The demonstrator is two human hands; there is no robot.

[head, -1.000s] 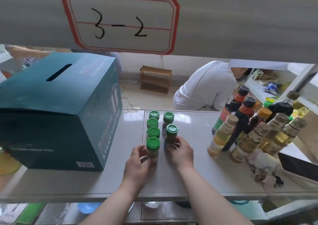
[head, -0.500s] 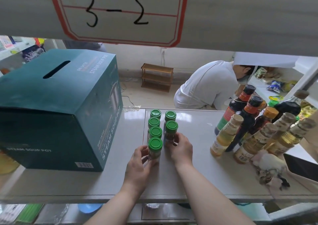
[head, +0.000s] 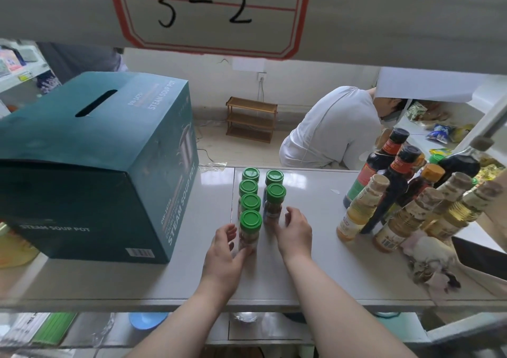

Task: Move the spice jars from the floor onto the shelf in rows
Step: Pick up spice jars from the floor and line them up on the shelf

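Several green-lidded spice jars stand in two rows on the white shelf point(head: 310, 272). The left row holds four jars and the right row two. My left hand point(head: 223, 253) is wrapped around the nearest jar of the left row point(head: 249, 229), thumb at its base. My right hand point(head: 295, 233) sits just right of the front jar of the right row point(head: 275, 201). Its fingers are spread and slightly off the glass.
A big teal steam soup pot box point(head: 96, 165) stands close on the jars' left. Several sauce and oil bottles point(head: 384, 201) crowd the right side, with crumpled wrapping point(head: 428, 261) in front. The upper shelf board carries a "3-2" label point(head: 208, 9). A person in white point(head: 329, 130) crouches beyond.
My right hand has loosened from the right row's front jar and its fingers have spread. The left hand stays on the nearest left jar. The camera has tilted down a little.
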